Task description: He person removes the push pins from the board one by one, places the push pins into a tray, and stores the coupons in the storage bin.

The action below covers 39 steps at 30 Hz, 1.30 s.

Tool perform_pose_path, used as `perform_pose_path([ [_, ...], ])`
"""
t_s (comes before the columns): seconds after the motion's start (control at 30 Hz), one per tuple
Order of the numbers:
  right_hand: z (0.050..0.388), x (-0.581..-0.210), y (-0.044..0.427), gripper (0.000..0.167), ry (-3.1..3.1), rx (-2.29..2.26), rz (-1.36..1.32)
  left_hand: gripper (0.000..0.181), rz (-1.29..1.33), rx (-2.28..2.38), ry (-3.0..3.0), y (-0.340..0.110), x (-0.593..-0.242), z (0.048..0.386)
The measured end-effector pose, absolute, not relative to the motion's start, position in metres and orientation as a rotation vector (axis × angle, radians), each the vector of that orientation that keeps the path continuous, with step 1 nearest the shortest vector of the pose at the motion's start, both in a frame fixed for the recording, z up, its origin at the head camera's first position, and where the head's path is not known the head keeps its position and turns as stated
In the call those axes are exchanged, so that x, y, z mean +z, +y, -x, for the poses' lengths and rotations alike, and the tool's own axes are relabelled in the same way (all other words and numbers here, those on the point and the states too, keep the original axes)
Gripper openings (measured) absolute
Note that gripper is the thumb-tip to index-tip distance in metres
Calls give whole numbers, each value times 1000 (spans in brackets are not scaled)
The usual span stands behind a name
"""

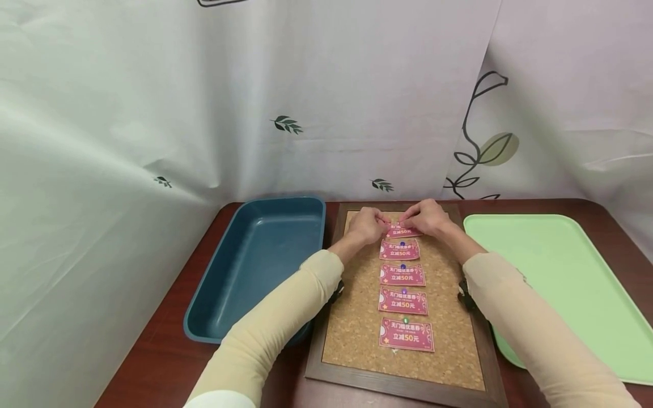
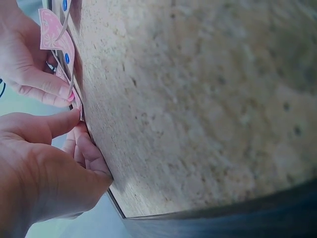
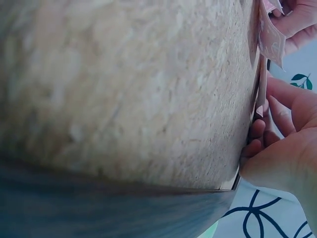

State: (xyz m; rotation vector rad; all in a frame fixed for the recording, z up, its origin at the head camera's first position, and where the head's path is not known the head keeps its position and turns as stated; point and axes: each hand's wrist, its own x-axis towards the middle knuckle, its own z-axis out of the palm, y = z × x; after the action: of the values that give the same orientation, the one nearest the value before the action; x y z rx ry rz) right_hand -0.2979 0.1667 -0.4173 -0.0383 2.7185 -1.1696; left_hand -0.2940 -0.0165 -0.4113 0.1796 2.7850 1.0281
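On the corkboard [image 1: 352,334], the topmost pink coupon [image 1: 404,231] lies between both hands. My left hand [image 1: 367,225] holds its left edge between thumb and fingers; the left wrist view shows this hand [image 2: 54,168] at the coupon's end. My right hand [image 1: 431,218] is over the coupon's upper middle, and in the left wrist view its fingertips pinch a small pink pin [image 2: 71,96]. From the right wrist, the right hand [image 3: 287,129] appears beside the coupon's corner [image 3: 260,111]; the pin is hidden there.
Below, several pink coupons [image 1: 406,334] hang in a column, each with a coloured pin at its top. A blue tray [image 1: 255,266] stands left of the board and a light green tray [image 1: 556,272] right of it. Patterned white sheeting [image 1: 347,113] rises behind the table.
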Motion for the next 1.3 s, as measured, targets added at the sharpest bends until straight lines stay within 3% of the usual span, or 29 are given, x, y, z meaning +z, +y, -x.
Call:
perform_pose_path([
  [0.73, 288, -407, 159, 21, 2735, -1337, -38, 11, -54, 1198, 2726, -18, -399, 288],
  [1.03, 282, -387, 167, 19, 2829, -1447, 3, 14, -180, 1071, 2797, -24, -374, 290],
  [1.3, 273, -367, 194, 22, 2930, -1417, 66, 11, -229, 1049, 2786, -59, -342, 306],
])
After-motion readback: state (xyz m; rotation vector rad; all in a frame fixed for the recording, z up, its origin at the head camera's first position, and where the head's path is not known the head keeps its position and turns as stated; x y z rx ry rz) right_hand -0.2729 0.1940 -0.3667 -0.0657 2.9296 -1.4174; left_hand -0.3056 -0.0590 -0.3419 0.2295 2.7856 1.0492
